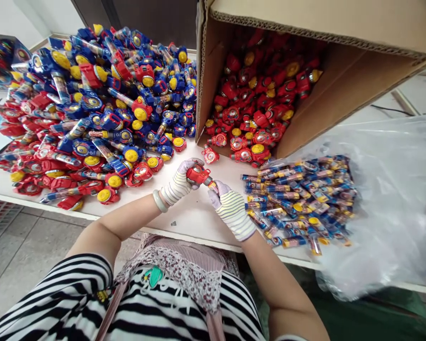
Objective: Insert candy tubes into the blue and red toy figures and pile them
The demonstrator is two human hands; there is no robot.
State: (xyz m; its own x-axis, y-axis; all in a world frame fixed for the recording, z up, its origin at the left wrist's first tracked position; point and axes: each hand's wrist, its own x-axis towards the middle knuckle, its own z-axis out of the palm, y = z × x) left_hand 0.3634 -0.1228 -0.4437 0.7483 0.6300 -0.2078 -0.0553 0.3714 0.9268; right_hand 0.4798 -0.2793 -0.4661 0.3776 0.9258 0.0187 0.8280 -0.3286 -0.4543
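In the head view, my left hand (pixel 180 183), in a striped glove, is closed round a red toy top (pixel 198 174) above the white table. My right hand (pixel 230 208), gloved the same way, pinches a clear printed tube (pixel 213 185) whose end meets the short dark neck of the red top. Whether the tube is seated in the neck cannot be made out. Just beyond my fingers another red toy top (pixel 210 155) lies at the mouth of the cardboard box. To the right of my right hand is a pile of similar tubes (pixel 298 194) with blue and yellow parts.
The cardboard box (pixel 326 109) lies on its side, holding many red toy tops (pixel 259 99). A large heap of red and blue toys with tubes (pixel 102 113) covers the table's left. A clear plastic bag (pixel 386 203) spreads at right. The table's front edge (pixel 199 242) runs before me.
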